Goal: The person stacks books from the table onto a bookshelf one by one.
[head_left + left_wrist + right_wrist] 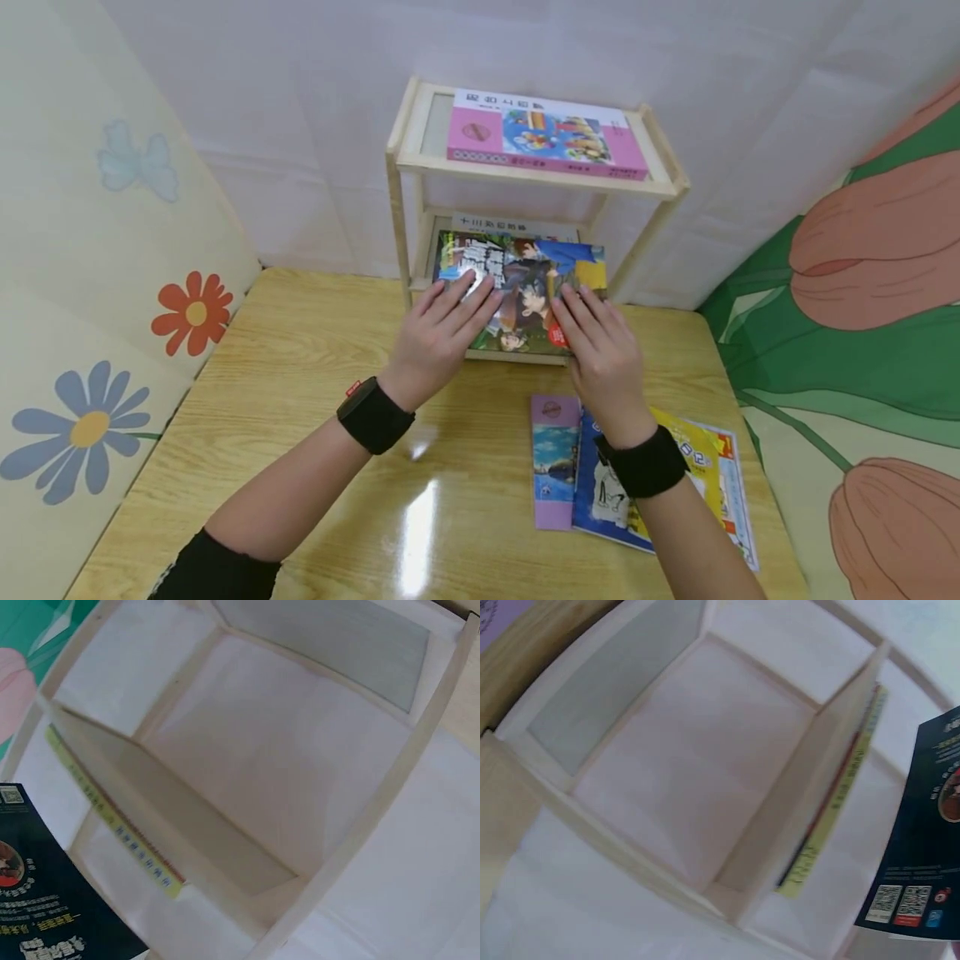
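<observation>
1. Jutting out at the front of the shelf [399, 217], level with its middle tier, the manga [528, 275] lies cover up between both hands; its dark back cover [907, 847], with printed codes, shows from below in the wrist views.
2. The left hand [435, 333] grips the manga's near left part, fingers laid over the cover; the right hand [607, 358] grips its right side likewise; both thumbs are out of sight.
3. Behind the manga on the middle tier [172, 799], a pale book [517, 223] shows only a strip; a yellow spine [112, 817] runs along that tier's edge in the left wrist view, and whether it is the same book I cannot tell.
4. On the top tier lies a thick pink book [480, 129]; the bottom tier [615, 697] has a grey panel.
5. Under the right forearm, a seascape book [555, 467], a blue book [591, 517], a yellow book [705, 492] and a bordered book [738, 500] overlap on the table [322, 350].
6. Black bands circle both wrists; a black sleeve [217, 567] covers part of the left arm.
7. White cloth [300, 125] hangs behind; flowers [193, 312] decorate the left wall, tulips [877, 242] the right.
</observation>
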{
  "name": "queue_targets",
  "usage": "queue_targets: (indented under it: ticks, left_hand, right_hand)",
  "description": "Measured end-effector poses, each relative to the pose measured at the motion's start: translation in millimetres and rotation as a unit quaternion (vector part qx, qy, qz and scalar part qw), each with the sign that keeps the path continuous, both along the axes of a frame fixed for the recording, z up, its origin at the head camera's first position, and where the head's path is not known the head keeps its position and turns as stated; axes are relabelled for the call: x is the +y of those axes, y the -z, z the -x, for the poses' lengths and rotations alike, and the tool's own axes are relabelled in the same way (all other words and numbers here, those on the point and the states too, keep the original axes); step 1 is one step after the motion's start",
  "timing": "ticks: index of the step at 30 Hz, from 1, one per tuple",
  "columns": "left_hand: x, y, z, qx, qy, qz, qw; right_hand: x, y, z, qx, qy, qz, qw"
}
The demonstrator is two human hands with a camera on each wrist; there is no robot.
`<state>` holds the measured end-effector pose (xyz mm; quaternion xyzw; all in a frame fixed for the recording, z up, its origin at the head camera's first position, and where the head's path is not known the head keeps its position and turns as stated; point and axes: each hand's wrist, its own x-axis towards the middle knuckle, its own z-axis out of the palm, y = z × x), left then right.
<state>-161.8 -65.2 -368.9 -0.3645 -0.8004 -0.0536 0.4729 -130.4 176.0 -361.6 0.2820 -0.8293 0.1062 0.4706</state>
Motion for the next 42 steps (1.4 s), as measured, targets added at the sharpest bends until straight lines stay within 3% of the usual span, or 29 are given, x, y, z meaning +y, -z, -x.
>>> queue_targets:
  ticks: [7,14,20,23,33,38,42]
  left_hand:
    - [6.0,13.3,23.3,0.010,-0.010,0.006,0.9999]
    - [9.5,24.0,38.3,-0.034,-0.023,0.006,0.9991]
    - [12.4,21.1,39.7,-0.100,-0.059,0.019,0.9930]
    - [12.7,18.0,40.7,-0.111,-0.074,0.033,0.9905]
    - [8.2,10.3,41.5,-0.139,-0.042,0.022,0.9892]
    - [4.6,10.2,39.9,-0.174,-0.029,0.034,0.9837]
    - [1.8,8.6,39.8,-0.208,-0.015,0.025,0.9778]
  right_hand:
    - [3.8,14.9,22.4,0.011,0.007,0.001,0.9999]
    - [5.5,26.7,39.5,-0.020,0.031,-0.016,0.9992]
    - [6.1,28.5,47.3,-0.073,0.038,-0.023,0.9963]
    - [6.6,27.1,49.7,-0.110,0.042,-0.026,0.9927]
    - [7.6,21.0,57.7,-0.171,0.054,-0.021,0.9835]
    - [6.8,16.2,61.9,-0.196,0.070,-0.020,0.9779]
    - [6.5,11.5,61.4,-0.208,0.073,-0.048,0.9741]
